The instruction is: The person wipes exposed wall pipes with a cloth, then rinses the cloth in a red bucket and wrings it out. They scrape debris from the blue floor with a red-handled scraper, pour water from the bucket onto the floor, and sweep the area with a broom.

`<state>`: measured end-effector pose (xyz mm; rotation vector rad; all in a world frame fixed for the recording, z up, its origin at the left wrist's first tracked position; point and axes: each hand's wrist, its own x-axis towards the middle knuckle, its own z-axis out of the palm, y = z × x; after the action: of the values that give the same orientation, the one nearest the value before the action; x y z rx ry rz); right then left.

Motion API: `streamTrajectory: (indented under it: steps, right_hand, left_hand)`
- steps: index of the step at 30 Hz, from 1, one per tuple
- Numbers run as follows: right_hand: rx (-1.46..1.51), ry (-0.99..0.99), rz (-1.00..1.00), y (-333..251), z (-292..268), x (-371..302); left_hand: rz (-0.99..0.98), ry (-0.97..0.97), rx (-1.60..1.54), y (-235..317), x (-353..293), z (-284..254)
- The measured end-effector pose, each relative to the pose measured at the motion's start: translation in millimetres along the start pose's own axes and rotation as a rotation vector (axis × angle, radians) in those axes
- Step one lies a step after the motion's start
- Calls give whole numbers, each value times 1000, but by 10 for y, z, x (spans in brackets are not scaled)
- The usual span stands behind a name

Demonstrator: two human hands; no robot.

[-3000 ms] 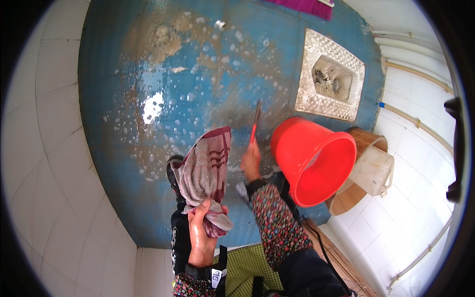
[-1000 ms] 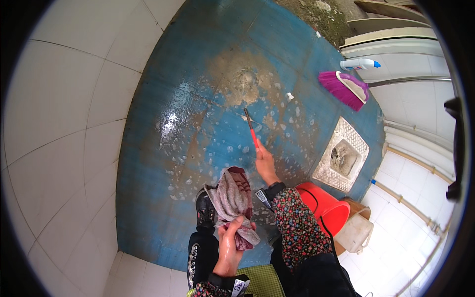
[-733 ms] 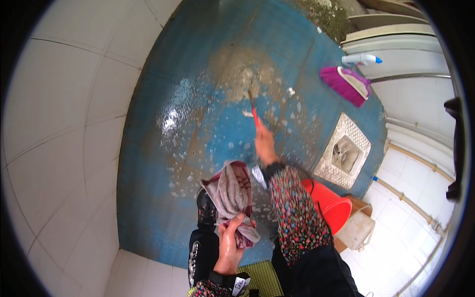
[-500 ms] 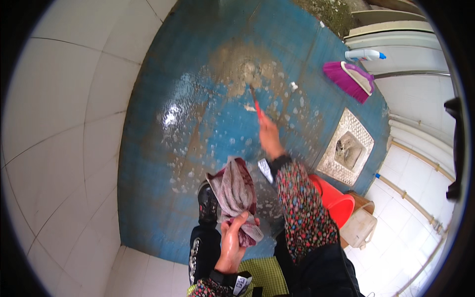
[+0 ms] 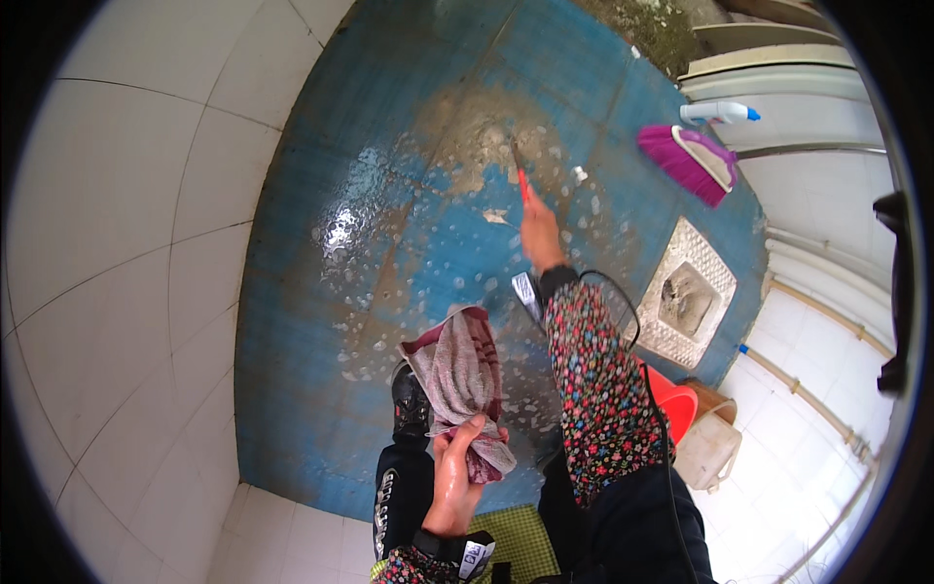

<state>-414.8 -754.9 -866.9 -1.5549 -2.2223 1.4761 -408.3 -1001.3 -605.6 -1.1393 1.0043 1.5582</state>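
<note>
My left hand (image 5: 453,487) is closed around a bunched, wet-looking grey and maroon cloth (image 5: 457,380), held above my black shoe (image 5: 410,399). Farther out, my right hand (image 5: 541,234) grips a red-handled tool (image 5: 524,183). Its narrow dark end reaches the brown muddy patch (image 5: 472,131) on the wet blue floor (image 5: 452,248); whether it is a blade or a shaft is too blurred to tell. A pale scrap (image 5: 495,216) lies on the floor left of that hand, and a small white bit (image 5: 580,173) lies to its right.
At the right lie a purple broom head (image 5: 688,164) and a white bottle (image 5: 715,113) with a blue cap. Nearer is a recessed squat toilet (image 5: 684,292). A red bucket (image 5: 675,401) and beige container (image 5: 708,453) stand beside my right arm. White tiled wall (image 5: 107,253) borders the left.
My right hand has moved the tool farther away and slightly right over the muddy patch. A black cable loop now shows beside my right forearm. My left hand and the cloth have hardly moved.
</note>
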Motion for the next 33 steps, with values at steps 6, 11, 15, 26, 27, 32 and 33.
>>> streamTrajectory:
  steps: [6, 11, 15, 26, 27, 32, 33]
  right_hand:
    - [-149, -120, -55, 70, 20, -645]
    - [-50, -94, -144, -78, 189, -240]
    - [-90, -171, -58, -119, 213, -380]
    - [-107, -151, -165, -85, 259, -390]
    - [-143, -168, -128, -3, 263, -430]
    - [-62, -151, -120, -91, 352, -401]
    - [-11, -110, -196, -158, 396, -364]
  left_hand:
    - [76, -76, -58, 17, 6, 37]
    - [5, -6, -20, 2, 22, 5]
    - [-1, 0, -35, 2, 52, 26]
    - [44, -24, 11, 13, 37, 74]
    - [48, -46, -7, 2, 44, 70]
    - [-3, -42, 16, -37, 51, 46]
    - [-7, -30, 23, -38, 53, 46]
